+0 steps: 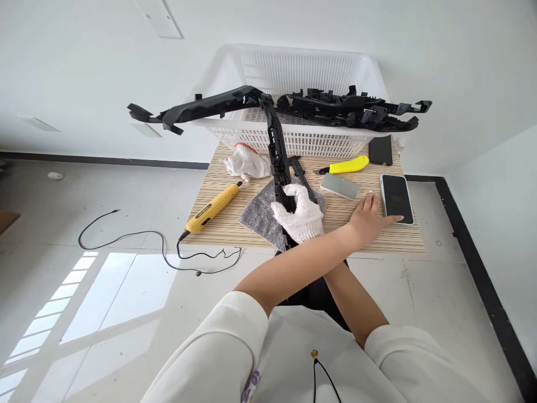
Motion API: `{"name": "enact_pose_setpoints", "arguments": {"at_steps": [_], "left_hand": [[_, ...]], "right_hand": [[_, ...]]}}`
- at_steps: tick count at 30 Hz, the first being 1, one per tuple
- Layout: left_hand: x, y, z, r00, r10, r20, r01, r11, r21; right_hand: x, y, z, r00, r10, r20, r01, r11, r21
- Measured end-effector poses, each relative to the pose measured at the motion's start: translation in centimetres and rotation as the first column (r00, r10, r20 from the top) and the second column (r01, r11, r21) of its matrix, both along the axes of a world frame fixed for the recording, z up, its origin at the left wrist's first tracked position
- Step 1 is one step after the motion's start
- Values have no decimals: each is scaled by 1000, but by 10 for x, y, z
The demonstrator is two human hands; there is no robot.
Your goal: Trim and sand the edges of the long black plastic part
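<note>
My forearms cross, the left one over the right. My right hand (298, 212), in a white knit glove, is closed around a long, bent black plastic trim piece (277, 146). The piece rises from my lap, and its far arm reaches left past the basket. Under that hand lies a grey cloth (263, 214), with a black caliper (301, 174) beside the piece, partly covered. My bare left hand (370, 217) rests palm down on the table, fingers stretched out. Its thumb lies over a phone (396, 197) in a pale case; a tiny white bit is near the fingertips.
A white plastic basket (251, 134) with several black plastic pieces (348, 109) stands at the back of the wood-striped table (260, 238). Around it lie a yellow corded tool (213, 208), a white glove (247, 163), a yellow utility knife (349, 165), a grey-green block (339, 186) and a black phone (380, 150).
</note>
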State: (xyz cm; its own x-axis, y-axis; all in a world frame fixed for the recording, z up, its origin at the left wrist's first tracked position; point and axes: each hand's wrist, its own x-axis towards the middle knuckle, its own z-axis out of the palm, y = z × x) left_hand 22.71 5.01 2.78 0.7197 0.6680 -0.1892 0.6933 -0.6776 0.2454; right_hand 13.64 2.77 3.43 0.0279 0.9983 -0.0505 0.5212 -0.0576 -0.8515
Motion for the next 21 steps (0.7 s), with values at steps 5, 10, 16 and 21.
{"name": "enact_pose_setpoints", "arguments": {"at_steps": [5,10,16,21], "left_hand": [[1,1,-3,1000,9,7,-9,1000,3],[-1,-1,0,1000,-8,-18,8,999,35],[0,0,0,1000,-10,-18,11,1000,25],[0,0,-2,1000,-4,-21,5,999,32]], "right_hand": [[0,0,-2,998,10,57,-9,1000,-6],[3,0,1,1000,18,-1,-18,1000,13],[8,2,7,990,139,-19,-138,989,43],[8,2,7,989,149,5,-149,988,24]]}}
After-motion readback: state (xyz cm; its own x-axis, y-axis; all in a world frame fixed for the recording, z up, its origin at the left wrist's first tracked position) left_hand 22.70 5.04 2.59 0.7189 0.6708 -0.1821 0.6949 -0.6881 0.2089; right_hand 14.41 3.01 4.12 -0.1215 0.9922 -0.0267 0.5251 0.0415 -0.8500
